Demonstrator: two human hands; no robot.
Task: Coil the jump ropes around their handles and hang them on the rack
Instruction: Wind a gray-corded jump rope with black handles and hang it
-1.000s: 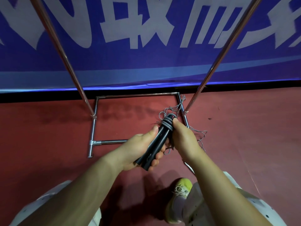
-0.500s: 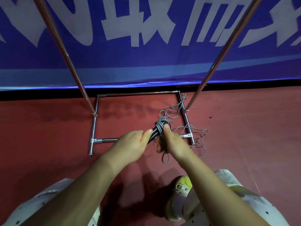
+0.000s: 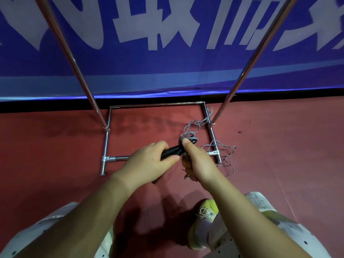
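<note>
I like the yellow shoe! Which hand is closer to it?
Right. The right hand is up and a little left of the yellow shoe; the left hand is farther off to the left, gripping the black handles.

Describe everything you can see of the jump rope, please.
The jump rope has black handles held together and a thin grey cord. The left hand grips the handles; the right hand pinches grey turns wound near their far end. The remaining cord lies loose and tangled on the red floor beside the rack base.
</note>
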